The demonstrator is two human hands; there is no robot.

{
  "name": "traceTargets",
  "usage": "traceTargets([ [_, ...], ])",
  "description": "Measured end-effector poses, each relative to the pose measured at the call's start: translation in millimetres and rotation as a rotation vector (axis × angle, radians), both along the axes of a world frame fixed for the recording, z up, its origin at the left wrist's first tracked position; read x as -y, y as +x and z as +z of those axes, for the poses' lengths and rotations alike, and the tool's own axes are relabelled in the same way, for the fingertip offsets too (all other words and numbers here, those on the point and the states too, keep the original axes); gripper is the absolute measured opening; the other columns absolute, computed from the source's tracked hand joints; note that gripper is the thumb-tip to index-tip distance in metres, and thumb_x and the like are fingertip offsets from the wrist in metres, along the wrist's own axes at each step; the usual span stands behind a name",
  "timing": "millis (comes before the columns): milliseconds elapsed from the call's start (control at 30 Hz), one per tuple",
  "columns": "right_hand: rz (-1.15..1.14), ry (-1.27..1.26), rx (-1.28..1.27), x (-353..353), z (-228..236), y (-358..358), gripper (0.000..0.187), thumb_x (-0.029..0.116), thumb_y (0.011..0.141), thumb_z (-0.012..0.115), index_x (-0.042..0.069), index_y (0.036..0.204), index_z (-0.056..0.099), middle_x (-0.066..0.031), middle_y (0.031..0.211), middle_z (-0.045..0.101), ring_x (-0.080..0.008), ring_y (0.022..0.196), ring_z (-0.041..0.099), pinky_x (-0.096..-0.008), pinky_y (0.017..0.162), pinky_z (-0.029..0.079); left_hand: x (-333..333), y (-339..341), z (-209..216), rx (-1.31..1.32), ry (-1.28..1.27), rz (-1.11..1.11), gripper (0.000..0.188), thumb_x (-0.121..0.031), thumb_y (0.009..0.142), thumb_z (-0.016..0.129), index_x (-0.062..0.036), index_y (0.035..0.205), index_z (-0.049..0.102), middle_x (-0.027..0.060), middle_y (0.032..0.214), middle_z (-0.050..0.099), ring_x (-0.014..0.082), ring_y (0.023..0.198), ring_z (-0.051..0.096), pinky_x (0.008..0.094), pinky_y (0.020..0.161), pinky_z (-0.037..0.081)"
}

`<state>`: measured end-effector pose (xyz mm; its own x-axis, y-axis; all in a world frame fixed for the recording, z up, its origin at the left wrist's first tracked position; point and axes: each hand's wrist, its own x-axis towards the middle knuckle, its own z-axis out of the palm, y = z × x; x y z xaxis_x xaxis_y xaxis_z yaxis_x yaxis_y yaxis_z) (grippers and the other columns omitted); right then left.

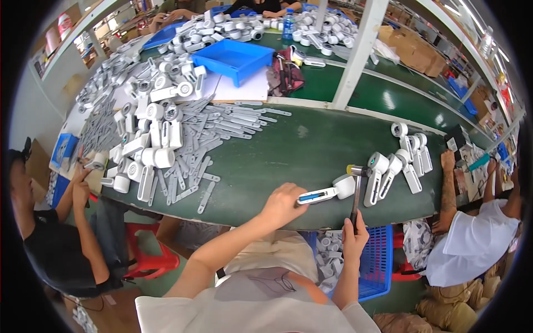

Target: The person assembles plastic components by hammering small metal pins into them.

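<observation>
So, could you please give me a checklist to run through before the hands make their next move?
1. Left hand gripping the white device by its handle end: ok.
2. Right hand gripping the hammer, head up: ok.
3. Handle slot covered: not ok; a blue part shows inside.
4. Hammer head clear of the device's round end: cannot tell; they look close, but depth is unclear.
5. Other white devices at right out of the hands: ok, lying on the table.
</observation>
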<state>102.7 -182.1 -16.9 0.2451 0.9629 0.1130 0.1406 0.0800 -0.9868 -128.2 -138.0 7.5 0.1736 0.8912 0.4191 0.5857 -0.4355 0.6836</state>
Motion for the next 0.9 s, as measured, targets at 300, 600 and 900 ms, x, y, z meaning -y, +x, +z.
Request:
traceTargets([
  [300,0.258,0.092,0.085,-5.6,-0.3,-50.0,0.041,0.002,0.089,0.057,0.0,0.129,0.054,0.0027,0.064,0.052,-0.0019,0.047,0.04,-0.018,0.041,0.03,17.3,-43.2,-15.1,0.01,0.062,0.051,0.028,-0.015,0.07,0.077,-0.0021,0.09,0.062,0.0125,0.084,0.059,0.0316,0.086,0.055,0.0404,0.076,0.047],
  [600,0.328,0.09,0.124,1.1,-4.3,-56.1,0.04,0.001,0.088,0.058,-0.001,0.128,0.055,0.0027,0.062,0.051,-0.0022,0.047,0.041,-0.0185,0.041,0.03,36.5,-79.5,-16.3,0.058,-0.007,0.109,0.027,-0.011,0.071,0.077,-0.0014,0.091,0.062,0.0136,0.083,0.059,0.0324,0.085,0.055,0.0409,0.073,0.047],
  [900,0.323,-0.043,0.062,5.9,1.2,-61.7,0.035,0.003,0.086,0.06,-0.003,0.12,0.058,0.0014,0.067,0.052,-0.0051,0.058,0.046,-0.0212,0.052,0.037,85.1,-147.0,-4.9,-0.304,0.011,0.699,0.049,-0.024,0.071,0.077,-0.0046,0.112,0.059,0.0128,0.102,0.06,0.0345,0.097,0.055,0.0423,0.081,0.048],
])
